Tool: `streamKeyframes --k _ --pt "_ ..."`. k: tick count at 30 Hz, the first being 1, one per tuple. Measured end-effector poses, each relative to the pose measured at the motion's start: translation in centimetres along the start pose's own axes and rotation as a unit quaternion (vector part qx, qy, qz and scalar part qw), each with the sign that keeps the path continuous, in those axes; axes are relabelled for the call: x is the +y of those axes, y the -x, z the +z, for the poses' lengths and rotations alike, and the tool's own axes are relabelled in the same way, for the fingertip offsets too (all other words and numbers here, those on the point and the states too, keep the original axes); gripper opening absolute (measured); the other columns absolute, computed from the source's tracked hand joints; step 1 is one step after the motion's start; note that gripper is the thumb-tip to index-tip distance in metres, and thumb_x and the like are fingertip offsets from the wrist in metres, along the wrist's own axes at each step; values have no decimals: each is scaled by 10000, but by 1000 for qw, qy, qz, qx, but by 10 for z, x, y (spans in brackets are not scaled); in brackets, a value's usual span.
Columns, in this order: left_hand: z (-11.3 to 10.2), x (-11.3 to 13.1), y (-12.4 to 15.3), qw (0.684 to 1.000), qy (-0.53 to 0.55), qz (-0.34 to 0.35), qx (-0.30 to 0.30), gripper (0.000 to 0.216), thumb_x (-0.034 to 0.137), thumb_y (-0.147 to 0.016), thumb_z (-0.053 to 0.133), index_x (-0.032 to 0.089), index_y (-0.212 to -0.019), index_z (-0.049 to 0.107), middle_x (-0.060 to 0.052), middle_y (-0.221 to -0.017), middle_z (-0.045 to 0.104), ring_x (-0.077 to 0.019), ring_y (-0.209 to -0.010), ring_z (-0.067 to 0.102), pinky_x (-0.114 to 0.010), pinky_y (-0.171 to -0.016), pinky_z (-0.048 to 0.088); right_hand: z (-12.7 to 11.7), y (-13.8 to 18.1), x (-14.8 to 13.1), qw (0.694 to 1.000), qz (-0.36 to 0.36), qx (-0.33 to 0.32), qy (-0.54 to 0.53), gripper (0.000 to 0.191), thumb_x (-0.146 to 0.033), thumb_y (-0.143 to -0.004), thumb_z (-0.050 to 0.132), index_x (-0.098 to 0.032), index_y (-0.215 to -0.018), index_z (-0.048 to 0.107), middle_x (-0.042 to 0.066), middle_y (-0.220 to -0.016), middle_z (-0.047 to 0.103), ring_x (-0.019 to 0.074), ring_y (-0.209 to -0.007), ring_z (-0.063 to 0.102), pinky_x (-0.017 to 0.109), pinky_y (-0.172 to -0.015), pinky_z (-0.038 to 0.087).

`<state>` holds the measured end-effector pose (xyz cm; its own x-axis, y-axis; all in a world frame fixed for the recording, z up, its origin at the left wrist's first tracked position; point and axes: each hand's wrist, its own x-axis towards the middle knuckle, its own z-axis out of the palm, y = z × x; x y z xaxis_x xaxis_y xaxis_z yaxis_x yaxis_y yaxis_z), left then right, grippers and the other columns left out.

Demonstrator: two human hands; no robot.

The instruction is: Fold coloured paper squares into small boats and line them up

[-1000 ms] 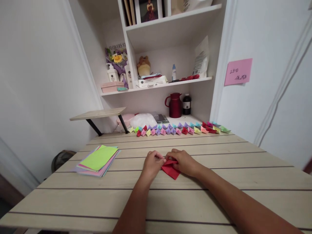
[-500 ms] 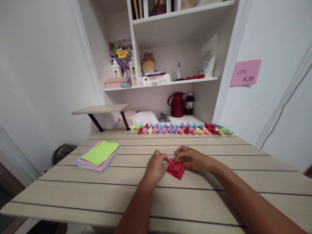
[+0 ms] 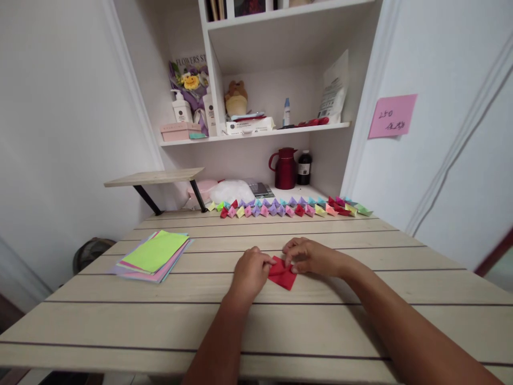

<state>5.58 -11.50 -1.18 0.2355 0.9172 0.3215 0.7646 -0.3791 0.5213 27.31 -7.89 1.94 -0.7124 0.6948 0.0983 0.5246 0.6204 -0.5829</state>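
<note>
A folded piece of red paper point(image 3: 282, 273) lies on the wooden table point(image 3: 280, 321) in front of me. My left hand point(image 3: 249, 271) is closed, its fingertips pinching the paper's left edge. My right hand point(image 3: 311, 256) is curled over the paper's upper right part, with thumb and fingers pressed onto a fold. Both hands meet over the paper near the table's middle.
A stack of coloured paper sheets point(image 3: 154, 255), green on top, lies at the left. A row of several small folded paper shapes point(image 3: 288, 208) runs along the table's far edge. Behind it stand a dark red jug point(image 3: 285, 168), a dark bottle point(image 3: 304, 167) and shelves. A pink note point(image 3: 391, 116) hangs on the right wall.
My hands have kept working the red paper, the right hand sliding a little to the right off the paper's lower part. The view has shifted slightly.
</note>
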Motion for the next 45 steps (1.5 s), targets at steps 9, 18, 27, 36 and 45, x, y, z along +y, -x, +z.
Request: streamKeyframes --k 9,18,27,36,45 --pt "-2 2 -2 1000 -27 -7 4 262 123 -822 510 252 -823 738 -29 -811 607 -169 -804 571 -265 -733 419 7 -8 0 997 40 46 57 192 -349 -842 573 -208 -765 679 57 -999 633 207 -915 580 313 -816 447" --pt "-7 2 1 996 -70 -54 24 298 131 -805 559 198 -1094 588 -63 -971 592 -196 -900 572 -280 -774 405 21 -20 -7 980 99 85 150 200 -392 -831 575 -206 -794 639 77 -988 604 258 -961 531 380 -824 390" --pt "-7 11 0 999 -48 16 10 318 247 -864 527 285 -1179 532 -33 -1095 572 -192 -958 571 -278 -788 410 25 -24 -7 974 114 93 173 219 -427 -799 613 -215 -742 616 67 -970 598 265 -968 539 375 -809 384" --pt "-5 9 -2 996 -75 -38 -36 357 240 -822 550 310 -1172 548 -35 -1133 570 -221 -1077 536 -345 -902 358 19 -21 2 973 135 115 145 403 -336 -746 674 -283 -1134 577 47 -1057 609 232 -991 574 351 -827 382" --pt "-4 8 -5 992 -91 -84 -30 422 369 -770 630 281 -1180 584 -83 -1208 540 -282 -1156 468 -401 -972 313 20 -24 3 976 134 104 137 304 -330 -771 645 -286 -1072 638 59 -1040 624 245 -991 568 376 -836 370"
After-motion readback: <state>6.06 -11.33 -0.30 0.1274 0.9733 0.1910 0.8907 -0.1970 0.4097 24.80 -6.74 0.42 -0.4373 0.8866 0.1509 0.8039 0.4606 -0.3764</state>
